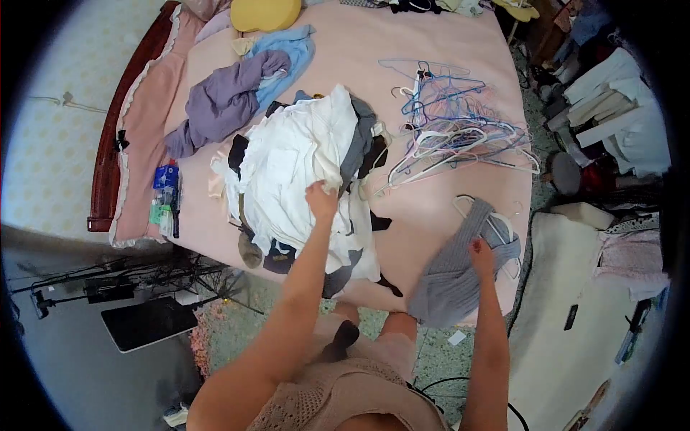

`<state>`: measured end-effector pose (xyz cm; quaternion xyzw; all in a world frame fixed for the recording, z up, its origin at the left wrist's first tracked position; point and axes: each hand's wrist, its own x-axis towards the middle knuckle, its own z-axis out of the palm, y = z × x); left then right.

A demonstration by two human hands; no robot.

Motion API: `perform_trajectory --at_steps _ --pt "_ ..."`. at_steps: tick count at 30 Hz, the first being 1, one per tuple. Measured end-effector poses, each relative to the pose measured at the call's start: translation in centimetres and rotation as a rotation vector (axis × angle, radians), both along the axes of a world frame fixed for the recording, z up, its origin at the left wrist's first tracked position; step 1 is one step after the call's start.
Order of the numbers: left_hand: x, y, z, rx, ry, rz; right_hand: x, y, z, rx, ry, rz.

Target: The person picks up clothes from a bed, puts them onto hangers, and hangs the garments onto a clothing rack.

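Clothes heap (277, 161) sits loose on the pink-sheeted bed (431, 36), white pieces uppermost, darker ones poking out around the rim. Left grip (321, 197) rests on its right side, apparently closed on a fold of white garment (323, 126). Right grip (481, 251), fingers curled, is at the grey ribbed garment (445, 280) near the bed's right corner; cannot tell whether it pinches the knit or only lies against it. White hanger (509, 233) shows beside that garment.

Risks, as judged. Layers look entangled: a hard pull on the white fold could drag neighbours along and topple the stack. Dark sock-like piece (390, 286) lies at the near edge; a small slide would put it on the floor (438, 359). Grey garment's lower end reaches the same edge, so its own weight could draw it off if unsupported. Ribbed knit may stretch or snag on the hanger. Loose hangers (460, 136) beyond lie interlocked; lifting one could bring several.
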<state>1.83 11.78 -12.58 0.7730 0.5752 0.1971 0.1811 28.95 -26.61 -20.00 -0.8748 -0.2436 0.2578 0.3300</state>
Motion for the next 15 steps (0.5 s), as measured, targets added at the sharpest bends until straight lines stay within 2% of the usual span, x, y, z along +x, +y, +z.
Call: perform_trajectory --at_steps 2,6,7,8,9,10,11,12,14,15 --pt "-1.8 1.8 1.1 0.031 0.005 0.174 -2.9 1.1 -0.4 -0.041 0.068 0.070" --pt "-6.1 5.3 1.2 -0.036 0.098 0.275 -9.0 4.4 2.1 -0.041 0.073 0.262" --pt "-7.6 6.7 0.1 -0.083 0.168 0.168 -10.3 5.6 3.0 -0.042 0.058 0.271" --pt "-8.7 8.1 -1.0 -0.086 0.154 0.176 -11.4 6.6 3.8 -0.044 0.189 0.270" --pt "-9.2 9.3 -0.6 -0.199 0.177 0.040 -12.4 7.6 4.3 -0.048 0.322 0.267" --pt "-9.6 10.2 -0.2 -0.310 0.199 -0.099 -13.3 8.7 4.8 -0.054 0.311 0.274" --pt "-9.5 10.6 -0.1 -0.467 0.081 0.014 -14.1 9.7 5.3 -0.046 0.298 0.311" --pt "-9.7 11.2 -0.9 -0.469 0.066 0.018 -14.7 10.8 5.8 -0.037 0.284 0.348" --pt "-9.9 12.3 -3.2 -0.651 -0.683 0.103 -15.9 13.6 8.1 -0.031 0.280 0.379" --pt "-9.7 12.3 -2.3 -0.651 -0.701 0.105 -16.4 15.2 9.2 -0.018 0.291 0.403"
